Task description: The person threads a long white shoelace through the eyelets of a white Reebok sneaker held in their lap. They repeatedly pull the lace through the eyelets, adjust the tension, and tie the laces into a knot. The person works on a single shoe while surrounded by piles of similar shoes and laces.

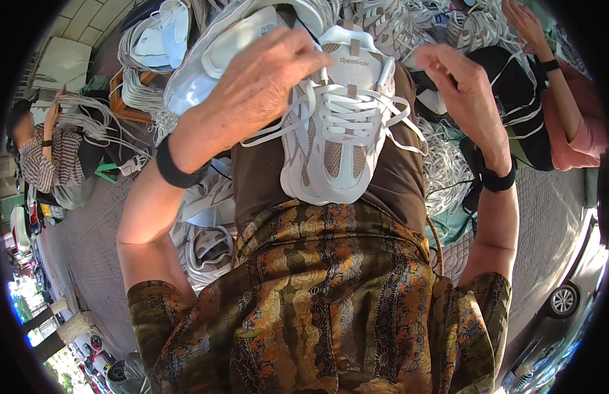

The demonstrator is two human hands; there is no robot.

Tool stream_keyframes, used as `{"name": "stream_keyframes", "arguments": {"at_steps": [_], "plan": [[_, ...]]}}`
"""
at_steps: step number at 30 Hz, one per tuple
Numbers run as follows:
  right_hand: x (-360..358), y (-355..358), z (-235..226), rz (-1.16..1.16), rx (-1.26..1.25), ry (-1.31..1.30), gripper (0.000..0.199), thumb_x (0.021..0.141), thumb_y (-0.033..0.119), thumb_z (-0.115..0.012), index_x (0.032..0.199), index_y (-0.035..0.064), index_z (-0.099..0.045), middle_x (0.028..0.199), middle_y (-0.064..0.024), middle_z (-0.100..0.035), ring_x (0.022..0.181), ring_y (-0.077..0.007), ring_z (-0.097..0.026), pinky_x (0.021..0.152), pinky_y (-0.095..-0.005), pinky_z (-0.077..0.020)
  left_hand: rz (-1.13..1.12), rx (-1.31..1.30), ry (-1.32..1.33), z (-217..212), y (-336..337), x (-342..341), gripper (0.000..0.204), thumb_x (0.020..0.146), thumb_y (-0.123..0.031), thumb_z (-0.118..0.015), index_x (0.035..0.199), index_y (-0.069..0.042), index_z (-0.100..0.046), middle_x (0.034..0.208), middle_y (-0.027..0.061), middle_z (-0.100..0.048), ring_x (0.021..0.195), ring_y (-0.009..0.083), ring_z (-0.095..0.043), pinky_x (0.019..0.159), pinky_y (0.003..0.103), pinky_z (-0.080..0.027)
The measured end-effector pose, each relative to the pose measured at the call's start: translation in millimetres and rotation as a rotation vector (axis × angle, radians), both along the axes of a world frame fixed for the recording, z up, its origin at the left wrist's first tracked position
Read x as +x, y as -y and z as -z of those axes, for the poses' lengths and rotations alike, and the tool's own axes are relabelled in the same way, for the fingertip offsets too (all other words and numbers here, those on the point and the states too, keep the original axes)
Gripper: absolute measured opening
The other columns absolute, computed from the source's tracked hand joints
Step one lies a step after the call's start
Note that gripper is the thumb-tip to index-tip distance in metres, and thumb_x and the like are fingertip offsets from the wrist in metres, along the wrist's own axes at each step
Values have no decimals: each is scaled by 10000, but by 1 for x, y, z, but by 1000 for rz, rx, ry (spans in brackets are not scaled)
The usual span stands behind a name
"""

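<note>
A white-and-beige sneaker (332,148) lies across the wearer's lap, toe toward the body. The left grip (268,72) reaches over the sneaker's upper left side, fingertips beside its collar; whether they pinch anything cannot be told. The right grip (463,82), loosely curled and open, hangs apart to the sneaker's right. Small tan lettering marks the tongue (356,67). Brown trousers (400,174) border the sneaker on both sides, leaving room before a white lace pile (447,172) at right.
</note>
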State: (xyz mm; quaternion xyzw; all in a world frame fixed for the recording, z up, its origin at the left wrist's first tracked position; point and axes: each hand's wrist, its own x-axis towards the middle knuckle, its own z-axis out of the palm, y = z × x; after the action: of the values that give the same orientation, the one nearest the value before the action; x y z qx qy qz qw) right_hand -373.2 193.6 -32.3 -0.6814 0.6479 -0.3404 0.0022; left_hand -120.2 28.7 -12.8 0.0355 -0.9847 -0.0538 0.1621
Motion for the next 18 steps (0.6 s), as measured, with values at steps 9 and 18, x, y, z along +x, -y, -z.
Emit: {"name": "stream_keyframes", "arguments": {"at_steps": [9, 18], "plan": [[13, 30, -10, -426, 111, -479, 414, 662, 111, -768, 1032, 50, -594, 1079, -90, -572, 1079, -302, -543, 944, -416, -449, 108, -40, 509, -37, 18, -25, 456, 818, -275, -660, 1217, -73, -571, 1296, 147, -528, 1253, 336, -448, 1074, 440, -348], [-3, 37, 4, -602, 49, -613, 349, 668, 151, -735, 960, 25, -593, 970, -89, -556, 1008, -286, -554, 864, -381, -498, 208, -164, 641, -37, 8, -44, 446, 742, -95, -733, 1165, -86, -590, 1233, 99, -561, 1242, 300, -472, 1037, 421, -409]]}}
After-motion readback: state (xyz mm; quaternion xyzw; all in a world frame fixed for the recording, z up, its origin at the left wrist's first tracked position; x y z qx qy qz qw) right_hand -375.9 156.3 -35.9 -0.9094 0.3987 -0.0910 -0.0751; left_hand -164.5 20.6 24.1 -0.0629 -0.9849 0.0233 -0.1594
